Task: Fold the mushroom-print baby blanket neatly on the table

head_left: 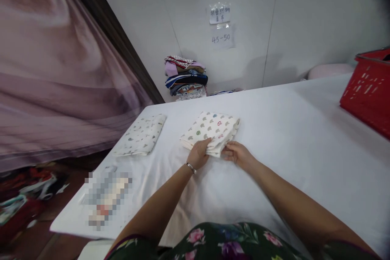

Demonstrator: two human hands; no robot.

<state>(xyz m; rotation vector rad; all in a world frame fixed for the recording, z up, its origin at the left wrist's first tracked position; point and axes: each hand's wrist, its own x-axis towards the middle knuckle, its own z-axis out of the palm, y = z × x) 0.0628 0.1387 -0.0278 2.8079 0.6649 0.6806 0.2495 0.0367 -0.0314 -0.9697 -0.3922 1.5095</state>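
Note:
A folded white cloth (210,126) with grey, green, red and blue mushroom-like prints lies on the white-covered table (280,130) in front of me. My left hand (199,154), with a silvery bracelet at the wrist, grips its near edge, thumb on top and the other fingers mostly hidden. At the near right corner, my right hand (237,154) has its bent fingers closed on the fabric's edge. The layers show along the near and right sides. Another folded white cloth (141,135) with small prints rests apart to the left.
A red plastic basket (368,89) stands at the right. Beyond the far edge rises a pile of folded fabrics (185,75) against the wall. A pinkish curtain (61,69) hangs at left. Blurred-out items (106,199) lie near the table's left edge.

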